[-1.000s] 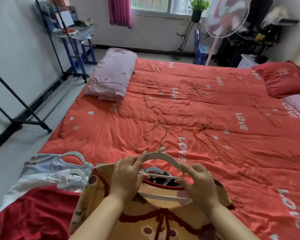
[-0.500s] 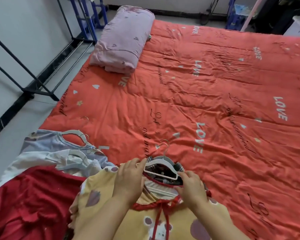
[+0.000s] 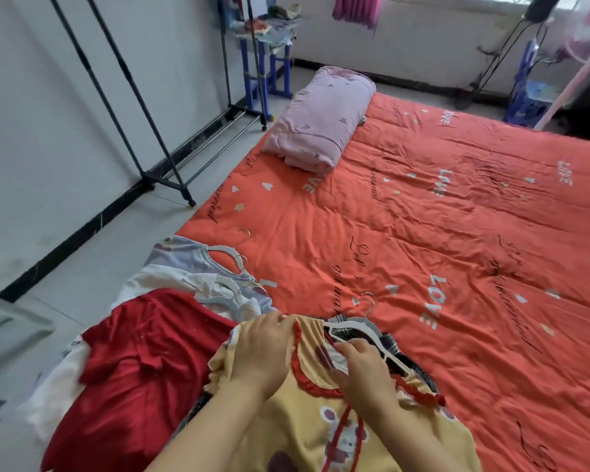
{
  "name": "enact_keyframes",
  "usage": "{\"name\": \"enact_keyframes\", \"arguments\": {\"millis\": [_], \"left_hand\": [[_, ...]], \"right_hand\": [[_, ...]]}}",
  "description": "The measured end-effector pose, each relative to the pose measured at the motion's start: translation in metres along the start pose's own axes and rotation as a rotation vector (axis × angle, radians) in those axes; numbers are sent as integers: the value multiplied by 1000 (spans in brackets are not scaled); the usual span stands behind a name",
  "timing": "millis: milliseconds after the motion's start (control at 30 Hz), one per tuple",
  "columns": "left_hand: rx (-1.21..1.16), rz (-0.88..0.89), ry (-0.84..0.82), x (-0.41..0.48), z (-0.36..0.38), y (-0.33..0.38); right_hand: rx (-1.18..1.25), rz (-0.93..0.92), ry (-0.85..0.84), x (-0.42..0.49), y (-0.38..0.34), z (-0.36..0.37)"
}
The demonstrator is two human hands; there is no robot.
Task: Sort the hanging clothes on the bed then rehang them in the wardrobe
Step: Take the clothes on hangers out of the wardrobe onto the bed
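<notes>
Head view: a person's two bare hands work at a yellow dress (image 3: 321, 434) spread on the near edge of a bed covered by an orange quilt (image 3: 440, 233). The left hand (image 3: 263, 352) lies on the dress's shoulder, fingers curled over the red-frilled neckline and pinching the cloth. The right hand (image 3: 365, 369) is closed on the lower arm of a white hanger (image 3: 355, 330) that sits in the neck opening, its metal hook pointing up the bed. A dark plaid garment (image 3: 389, 342) shows beneath the hanger. Just left of the dress lies a red garment (image 3: 133, 386), and beyond it a pale blue top (image 3: 184, 260) and a white top (image 3: 164, 284), each with a white hanger at its collar. A folded pink blanket (image 3: 321, 120) rests at the quilt's far left corner. A black clothes rack (image 3: 143, 124) stands on the floor by the wall, apart from the bed.
</notes>
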State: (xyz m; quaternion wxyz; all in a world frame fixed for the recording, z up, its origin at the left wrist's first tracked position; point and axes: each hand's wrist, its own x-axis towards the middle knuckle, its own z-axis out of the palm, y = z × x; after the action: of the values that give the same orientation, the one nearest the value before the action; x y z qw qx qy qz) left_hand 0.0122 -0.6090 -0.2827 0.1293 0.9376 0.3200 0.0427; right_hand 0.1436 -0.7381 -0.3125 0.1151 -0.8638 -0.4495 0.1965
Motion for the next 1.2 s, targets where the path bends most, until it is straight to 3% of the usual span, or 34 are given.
{"name": "enact_keyframes", "arguments": {"millis": [133,267,633,900,1200], "left_hand": [[21,-118,68,-66,-50,-40],[98,-368,59,-165,-107,-90],[243,-953,292,-561,-226,-211],[311,-1467,394,-821,-262,-232],[426,-1857,474,-993,-300,-251]], "right_hand": [[-91,-145,-13,-28,-78,-14],[-195,-322,-41,-77,-172,-13],[-280,-959,-151,-293,-482,75],[-318,-1423,-281,-461,-654,151],[-216,-1879,-353,-611,-825,210]]}}
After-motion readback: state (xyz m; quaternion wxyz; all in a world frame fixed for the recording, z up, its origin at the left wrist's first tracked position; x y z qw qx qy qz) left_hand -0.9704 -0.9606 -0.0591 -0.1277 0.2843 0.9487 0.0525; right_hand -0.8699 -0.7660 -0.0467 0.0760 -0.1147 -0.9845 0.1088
